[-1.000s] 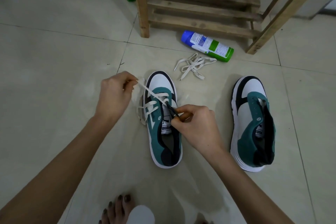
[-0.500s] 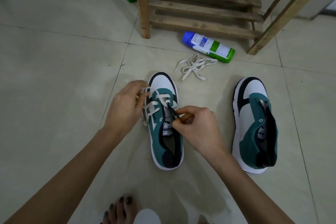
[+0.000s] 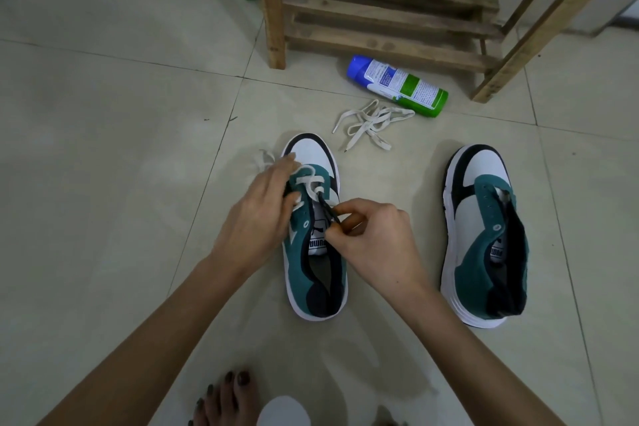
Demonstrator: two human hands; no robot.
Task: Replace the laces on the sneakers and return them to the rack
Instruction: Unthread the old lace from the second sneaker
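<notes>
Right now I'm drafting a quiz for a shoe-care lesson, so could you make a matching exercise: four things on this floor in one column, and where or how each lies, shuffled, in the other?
Things
1. spray can
2. loose lace
3. half-laced sneaker
4. unlaced sneaker

Places or states
A. eyelets empty, on the person's right
B. on its side by the foot of the wooden rack
C. between the left hand and right hand
D. heaped beside the spray can

Pairs: 1-B, 2-D, 3-C, 4-A
</notes>
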